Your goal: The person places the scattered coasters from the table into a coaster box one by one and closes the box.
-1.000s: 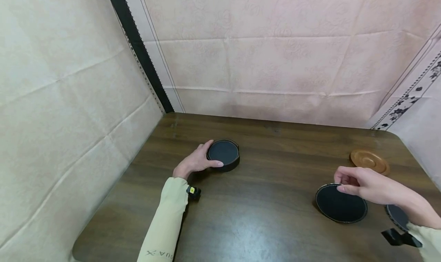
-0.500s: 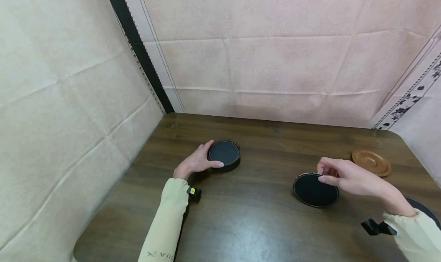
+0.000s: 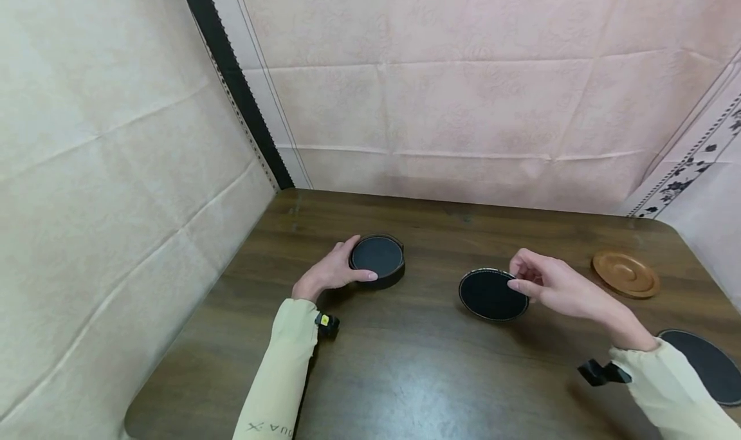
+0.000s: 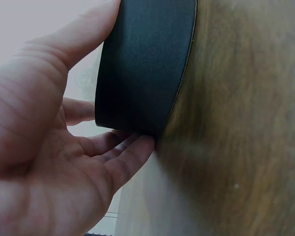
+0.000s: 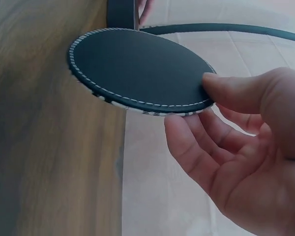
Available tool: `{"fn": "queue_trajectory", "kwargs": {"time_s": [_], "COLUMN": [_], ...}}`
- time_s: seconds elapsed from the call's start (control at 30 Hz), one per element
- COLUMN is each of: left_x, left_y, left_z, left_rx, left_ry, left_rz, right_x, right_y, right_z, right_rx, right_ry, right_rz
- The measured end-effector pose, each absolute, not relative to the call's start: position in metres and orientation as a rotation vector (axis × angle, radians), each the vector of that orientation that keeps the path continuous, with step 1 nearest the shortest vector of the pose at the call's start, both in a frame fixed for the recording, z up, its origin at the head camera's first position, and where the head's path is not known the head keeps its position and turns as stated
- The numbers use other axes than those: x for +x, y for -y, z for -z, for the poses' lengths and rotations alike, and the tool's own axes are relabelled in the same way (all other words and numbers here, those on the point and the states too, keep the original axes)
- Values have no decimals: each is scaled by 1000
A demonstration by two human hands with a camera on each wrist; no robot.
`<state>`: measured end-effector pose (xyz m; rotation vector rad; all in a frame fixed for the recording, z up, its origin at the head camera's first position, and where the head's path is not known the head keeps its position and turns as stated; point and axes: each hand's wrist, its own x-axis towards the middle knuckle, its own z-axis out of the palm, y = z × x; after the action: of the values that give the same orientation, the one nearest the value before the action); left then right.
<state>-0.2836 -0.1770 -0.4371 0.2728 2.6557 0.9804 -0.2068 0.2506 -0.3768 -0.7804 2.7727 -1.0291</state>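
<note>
Left hand [image 3: 331,271] grips black round coaster holder [image 3: 389,280], left of middle, toward far edge of worktop [image 3: 405,369]. Right hand [image 3: 564,290] pinches white-stitched black coaster [image 3: 492,296] by rim, over worktop, right of holder. Risk: rim-only pinch may let coaster tilt, drop.

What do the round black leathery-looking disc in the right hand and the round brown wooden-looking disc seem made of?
Black disc: probably leather or imitation leather, matte, judging by its smooth face and pale stitching. Brown disc: possibly varnished wood, from its warm colour and slight sheen.
</note>
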Motion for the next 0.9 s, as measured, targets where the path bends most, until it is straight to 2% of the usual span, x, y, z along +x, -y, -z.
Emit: {"fn": "queue_trajectory", "kwargs": {"time_s": [0.9], "left_x": [-282], "left_y": [176], "left_z": [435], "left_rx": [277], "left_ry": [-2646], "left_rz": [-995], "right_x": [-242], "right_y": [-188], "right_z": [391], "right_rx": [-656], "right_ry": [-2693], "right_rz": [1435]}}
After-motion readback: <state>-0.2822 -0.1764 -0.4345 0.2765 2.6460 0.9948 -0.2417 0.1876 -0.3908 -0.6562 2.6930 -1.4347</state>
